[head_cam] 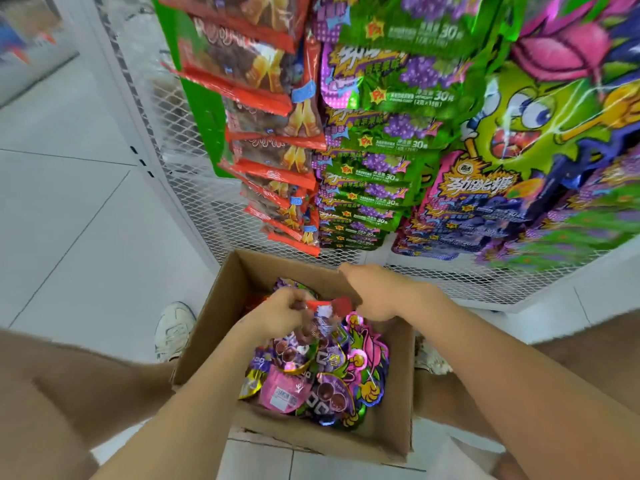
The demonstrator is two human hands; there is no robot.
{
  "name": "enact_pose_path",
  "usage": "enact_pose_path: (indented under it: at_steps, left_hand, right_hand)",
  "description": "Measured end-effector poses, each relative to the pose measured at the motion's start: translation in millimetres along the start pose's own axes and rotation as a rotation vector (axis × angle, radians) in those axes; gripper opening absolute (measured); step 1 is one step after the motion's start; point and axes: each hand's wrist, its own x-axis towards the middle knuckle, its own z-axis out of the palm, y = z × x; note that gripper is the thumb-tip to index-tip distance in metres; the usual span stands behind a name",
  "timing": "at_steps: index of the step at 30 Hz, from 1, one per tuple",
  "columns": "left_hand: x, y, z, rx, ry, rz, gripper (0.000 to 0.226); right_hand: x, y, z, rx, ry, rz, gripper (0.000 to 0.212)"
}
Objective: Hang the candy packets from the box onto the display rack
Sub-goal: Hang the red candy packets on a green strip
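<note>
An open cardboard box (221,313) sits on the floor between my feet, filled with several colourful candy packets (325,375). Both hands are inside it at the far end. My left hand (277,315) pinches the left end of a red-topped packet (330,306). My right hand (377,292) grips the right end of that same packet, its fingers curled down behind it. Above the box stands a white wire-mesh display rack (194,174) with hanging rows of red packets (266,140), green-purple packets (377,147) and large cartoon packets (540,133).
White tiled floor (76,209) spreads to the left of the rack. My white shoe (175,329) stands left of the box, my other shoe (431,358) right of it. My knees flank the box on both sides.
</note>
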Motion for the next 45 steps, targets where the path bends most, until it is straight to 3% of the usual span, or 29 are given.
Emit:
enact_pose_path:
  at_steps: [2,5,9,11,14,18,22,25,29,33,37,41,45]
  left_hand:
    - [-22,27,-23,-0.066,-0.059,0.056,0.004]
    - [-51,57,-57,-0.187,-0.036,0.096,0.023]
    - [-89,95,-98,-0.239,-0.109,0.251,0.036]
    - [-111,117,-114,-0.215,-0.098,0.327,0.047]
    - [-144,156,-133,-0.227,0.021,0.399,0.062]
    - [-188,221,-155,-0.282,0.318,0.576,0.032]
    - [-219,276,-169,-0.305,0.546,0.757,0.023]
    - [-228,314,-182,-0.257,0.733,0.864,0.019]
    - [-228,363,-214,-0.325,0.927,0.878,0.037]
    - [-227,407,-238,-0.411,0.914,0.803,0.029]
    - [-220,428,-259,-0.542,0.909,0.684,0.017]
    - [-213,427,-274,-0.707,0.788,0.596,0.021]
    - [-209,426,-279,-0.698,0.698,0.61,0.022]
  right_hand:
    - [-14,3,-7,0.095,0.008,-0.004,0.074]
    - [-41,5,-23,0.277,0.072,-0.014,0.055]
    - [-88,-15,-58,0.65,0.35,-0.178,0.033]
    - [-112,-33,-79,0.737,0.491,-0.218,0.035]
    - [-135,-59,-108,0.798,0.751,-0.289,0.022]
    - [-157,-86,-155,0.878,1.119,-0.324,0.008]
    - [-180,-115,-206,0.863,1.431,-0.364,0.007]
    - [-190,-126,-253,0.898,1.514,-0.458,0.004]
    - [-196,-129,-318,0.841,1.595,-0.452,0.021]
    - [-193,-130,-366,0.871,1.545,-0.428,0.025]
    - [-180,-137,-392,0.944,1.512,-0.371,0.046]
    - [-175,-142,-397,1.064,1.486,-0.327,0.047]
    - [-173,-144,-395,1.142,1.515,-0.295,0.048]
